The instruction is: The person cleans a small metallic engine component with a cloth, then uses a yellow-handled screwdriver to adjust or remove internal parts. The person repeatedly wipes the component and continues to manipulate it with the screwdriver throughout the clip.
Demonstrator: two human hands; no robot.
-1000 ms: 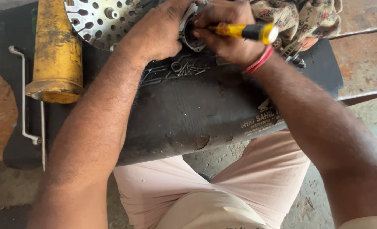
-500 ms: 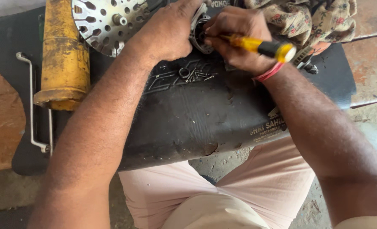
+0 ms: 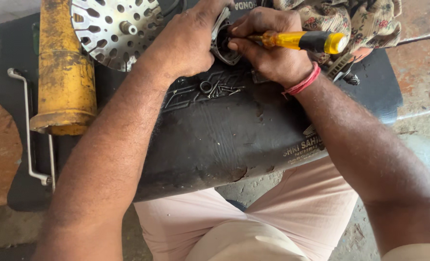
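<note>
right hand (image 3: 268, 48) gripping yellow screwdriver (image 3: 302, 41) | left hand (image 3: 186, 41) clamps metal part (image 3: 221, 46) | on black seat (image 3: 224, 130)

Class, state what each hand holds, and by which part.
Right hand: screwdriver, gripped at its yellow handle's front end. Left hand: round metal part, by its rim.

Seen from above, a person's left hand (image 3: 186, 41) grips a small metal part (image 3: 221, 46) on a black motorcycle seat (image 3: 224, 140) while the right hand (image 3: 268, 46) drives a yellow-handled screwdriver (image 3: 302, 41) into it. Loose screws (image 3: 215, 88) lie on the seat just below. A perforated brake disc (image 3: 111, 29) and a yellow cylinder (image 3: 65, 72) sit to the left, with floral cloth (image 3: 350, 21) behind the right hand.
</note>
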